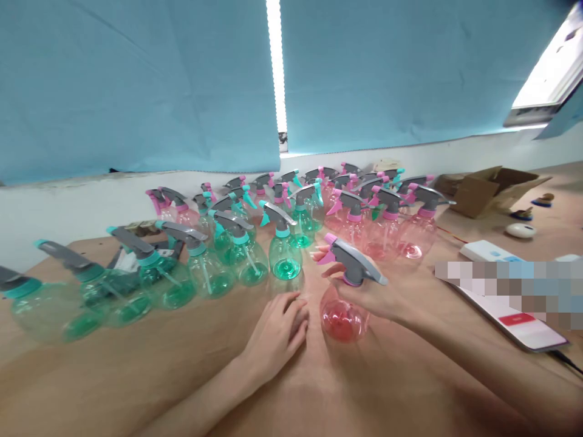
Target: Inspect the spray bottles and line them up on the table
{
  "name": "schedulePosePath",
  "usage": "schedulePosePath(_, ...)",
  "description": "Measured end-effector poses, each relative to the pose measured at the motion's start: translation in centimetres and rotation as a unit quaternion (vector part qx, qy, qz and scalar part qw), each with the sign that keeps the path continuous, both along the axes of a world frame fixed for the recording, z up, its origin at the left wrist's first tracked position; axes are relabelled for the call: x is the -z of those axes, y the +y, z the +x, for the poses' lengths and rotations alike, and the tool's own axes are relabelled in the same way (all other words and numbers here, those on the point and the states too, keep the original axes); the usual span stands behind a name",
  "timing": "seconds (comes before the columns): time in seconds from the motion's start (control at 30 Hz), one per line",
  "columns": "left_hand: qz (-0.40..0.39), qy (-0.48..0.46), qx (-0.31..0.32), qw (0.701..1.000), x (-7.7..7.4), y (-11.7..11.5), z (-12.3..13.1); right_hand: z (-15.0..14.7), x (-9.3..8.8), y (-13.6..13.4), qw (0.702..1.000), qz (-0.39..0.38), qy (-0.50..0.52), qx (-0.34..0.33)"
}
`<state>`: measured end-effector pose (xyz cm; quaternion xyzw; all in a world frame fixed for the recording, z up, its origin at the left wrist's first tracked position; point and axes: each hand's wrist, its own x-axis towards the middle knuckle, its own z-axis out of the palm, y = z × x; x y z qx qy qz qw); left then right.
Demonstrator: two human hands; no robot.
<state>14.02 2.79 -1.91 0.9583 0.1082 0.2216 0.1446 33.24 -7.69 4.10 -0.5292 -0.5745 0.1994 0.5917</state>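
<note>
A clear pink spray bottle (345,318) with a grey-and-pink trigger head stands in front of me. My right hand (364,297) is round its neck from the right, the fingers reaching behind the trigger head. My left hand (277,328) lies on the table to the left of this bottle, apart from it, with the fingers loosely bent and nothing in them. Just beyond my left hand stands a clear green spray bottle (286,258) with a grey-and-turquoise head. More green bottles (212,273) curve away to the left, and pink ones (382,237) stand behind my right hand.
Several further pink and green bottles crowd the back by the wall. On the right are an open cardboard box (478,197), a white computer mouse (520,230), a white box-shaped item (489,250) and a phone (523,321) with a cable. Blue curtains (136,85) hang behind.
</note>
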Motion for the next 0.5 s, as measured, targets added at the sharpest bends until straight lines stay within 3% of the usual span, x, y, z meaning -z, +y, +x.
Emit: schedulePosePath(0.5,-0.043,0.04,0.019,0.998,-0.4,-0.13,-0.33,0.32,-0.29,-0.22,0.998,-0.047,-0.033,0.0)
